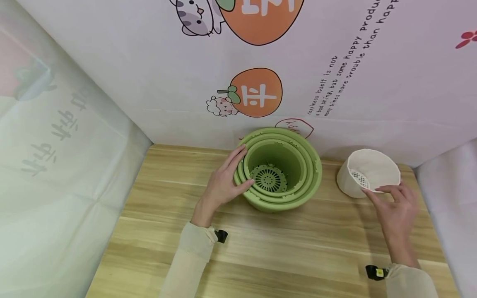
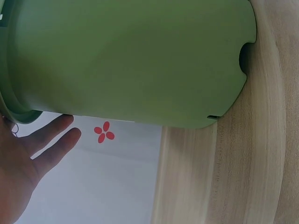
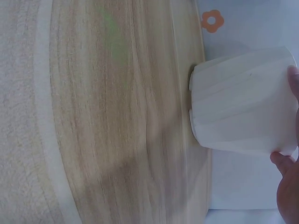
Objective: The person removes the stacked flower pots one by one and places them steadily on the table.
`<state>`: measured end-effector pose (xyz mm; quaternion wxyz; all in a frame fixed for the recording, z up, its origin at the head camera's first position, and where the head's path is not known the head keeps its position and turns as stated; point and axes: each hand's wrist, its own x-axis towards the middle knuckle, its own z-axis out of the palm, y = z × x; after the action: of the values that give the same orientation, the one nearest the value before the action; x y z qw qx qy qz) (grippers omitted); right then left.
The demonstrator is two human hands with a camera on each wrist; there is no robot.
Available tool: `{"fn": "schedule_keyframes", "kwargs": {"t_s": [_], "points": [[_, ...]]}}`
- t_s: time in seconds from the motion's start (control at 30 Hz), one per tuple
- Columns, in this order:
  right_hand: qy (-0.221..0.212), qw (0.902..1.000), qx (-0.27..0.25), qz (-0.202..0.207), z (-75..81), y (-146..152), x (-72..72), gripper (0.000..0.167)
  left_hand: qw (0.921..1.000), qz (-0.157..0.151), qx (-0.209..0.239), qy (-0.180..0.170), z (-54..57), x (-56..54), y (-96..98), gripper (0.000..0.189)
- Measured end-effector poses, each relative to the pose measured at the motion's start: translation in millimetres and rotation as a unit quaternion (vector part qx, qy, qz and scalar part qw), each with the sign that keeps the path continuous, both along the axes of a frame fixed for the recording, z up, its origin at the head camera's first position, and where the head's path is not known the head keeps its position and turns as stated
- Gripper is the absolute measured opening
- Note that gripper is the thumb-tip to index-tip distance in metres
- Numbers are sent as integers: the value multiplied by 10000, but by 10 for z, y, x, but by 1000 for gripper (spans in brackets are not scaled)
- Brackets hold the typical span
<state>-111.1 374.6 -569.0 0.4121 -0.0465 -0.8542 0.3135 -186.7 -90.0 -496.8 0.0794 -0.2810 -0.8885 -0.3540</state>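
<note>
Your pale sleeves, the left (image 1: 188, 260) and the right (image 1: 411, 283), reach in over a wood-grain worktop (image 1: 290, 248), a black strap at each wrist, the left strap (image 1: 221, 236) plain and the right strap (image 1: 376, 272) marked with yellow.

Your left hand (image 1: 223, 182) rests on the left side of a nest of green pots (image 1: 275, 161), thumb (image 1: 244, 186) spread well apart from the straight fingers (image 1: 234, 158). The thumb's tip lies on the near-left rims, and the uppermost fingertips touch the rims farther back. The left wrist view shows two straight fingers beside the outer pot's wall, just below its lip. Three rims show, one inside another, around a slotted base (image 1: 268, 180); the outer pot stands on the worktop, a notch (image 2: 244, 59) cut in its foot.

To the right, well apart from the nest, your right hand (image 1: 396, 205) pinches the near rim of a white pot (image 1: 377, 167) between thumb (image 3: 282, 161) and fingers, their tips close together. The white pot sits just beyond those fingers near the worktop's far edge, mouth up, holes showing in its base (image 1: 359, 179).

Behind both, a pale wall sheet (image 1: 167, 78) carries orange fruit (image 1: 271, 78), cartoon animals and slanting lines of English text (image 1: 344, 62).
</note>
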Motion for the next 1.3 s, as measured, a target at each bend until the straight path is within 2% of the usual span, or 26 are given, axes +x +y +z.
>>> {"fn": "schedule_keyframes", "kwargs": {"t_s": [0.57, 0.63, 0.8, 0.87, 1.1, 1.3], "points": [[37, 9996, 124, 232, -58, 48, 6, 28, 10000, 5, 22, -67, -17, -14, 33, 89], [112, 9993, 235, 267, -79, 50, -1, 34, 10000, 10, 9, -56, -19, -15, 35, 89], [253, 9971, 659, 267, -120, 11, -16, 65, 9999, -7, 39, -101, -38, -11, 19, 89], [247, 9963, 768, 287, -130, -16, -22, 71, 9999, 33, 33, -160, -43, -1, 5, 89], [99, 9971, 651, 375, -97, -71, -36, 80, 9998, 80, 23, -206, -37, 16, -6, 89], [380, 9954, 728, 485, 18, -147, -14, 74, 9999, 34, 68, -153, -26, 9, 13, 89]]}}
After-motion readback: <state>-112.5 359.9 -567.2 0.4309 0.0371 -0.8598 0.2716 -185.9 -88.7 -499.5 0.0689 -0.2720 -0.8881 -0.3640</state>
